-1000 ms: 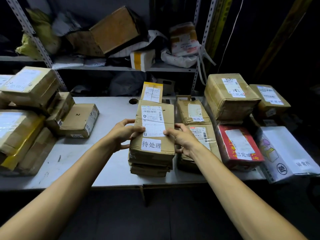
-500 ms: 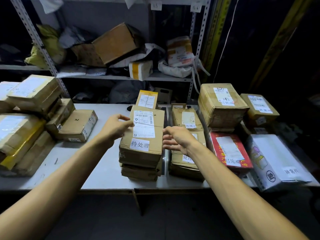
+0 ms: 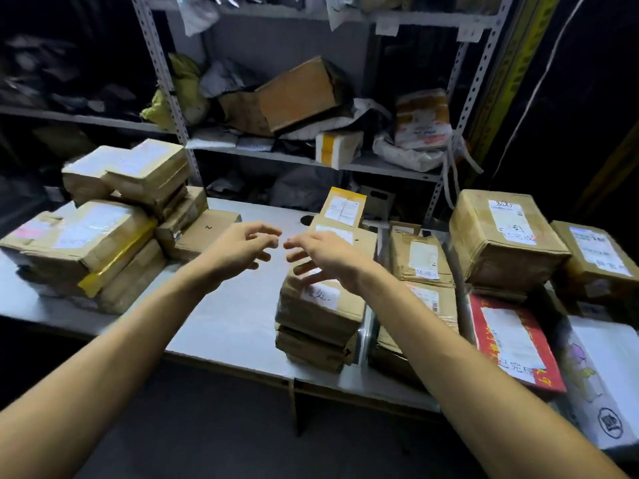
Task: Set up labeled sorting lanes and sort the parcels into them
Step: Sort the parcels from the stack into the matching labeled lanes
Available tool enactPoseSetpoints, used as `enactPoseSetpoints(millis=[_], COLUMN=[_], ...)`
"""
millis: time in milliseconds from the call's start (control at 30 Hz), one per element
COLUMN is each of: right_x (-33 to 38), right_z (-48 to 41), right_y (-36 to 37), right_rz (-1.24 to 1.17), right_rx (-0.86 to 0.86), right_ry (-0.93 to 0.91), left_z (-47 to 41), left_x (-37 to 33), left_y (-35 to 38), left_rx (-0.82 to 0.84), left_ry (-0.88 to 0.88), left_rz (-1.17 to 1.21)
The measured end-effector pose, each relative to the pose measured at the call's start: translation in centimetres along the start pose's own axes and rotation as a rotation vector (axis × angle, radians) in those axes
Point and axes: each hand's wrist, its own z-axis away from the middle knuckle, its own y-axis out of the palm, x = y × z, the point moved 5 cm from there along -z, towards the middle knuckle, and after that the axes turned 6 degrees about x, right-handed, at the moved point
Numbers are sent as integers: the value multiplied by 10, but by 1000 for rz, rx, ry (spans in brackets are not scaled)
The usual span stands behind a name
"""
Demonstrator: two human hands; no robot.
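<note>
Parcels are all on the grey tabletop [image 3: 224,312] right now, with labelled lanes to the right and an unsorted heap to the left. Starting at the hands: the left hand [image 3: 242,250] and right hand [image 3: 328,261] are both empty, fingers loosely spread and half curled, fingertips nearly meeting in the air. The right one hovers over the middle stack of flat brown cardboard parcels [image 3: 321,316] with a white handwritten label on top (can't tell if a finger brushes it, it looks clear to me).

My biggest worry is that this stack sits right at the front edge and its layers aren't squared up. A bump from the right forearm on the way past could shove it off the tabletop.

Next lane over is a second stack of brown taped boxes [image 3: 422,261], just beside the first. With that little gap, a parcel set down carelessly could straddle both lanes.

Going left, the leaning heap of brown cardboard boxes with yellow tape [image 3: 90,243] has tilted boxes on top. Pull one from low down and I'd guess the upper ones slide.

On the far right, the white plastic mailer bag [image 3: 601,375] hangs past the corner, so it could slip. The light is also dim, which makes labels easy to misread.
</note>
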Motion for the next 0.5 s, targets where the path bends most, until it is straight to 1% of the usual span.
enactPoseSetpoints(millis=[100,267,367,500], right_x=[21,53,68,84], right_z=[-28,-73,-103,-143], right_y=[45,128,178,233], right_rz=[44,13,69,246], right_rx=[104,275,312,315], right_ry=[-40,-60,-86,-135], left_z=[18,42,51,64], left_x=[31,84,117,165], left_y=[-42,-108,-147,-201], left_rx=[-83,-187,-210,-244], left_ry=[-43,-99,-117,-182], left_rz=[-19,-1,27,25])
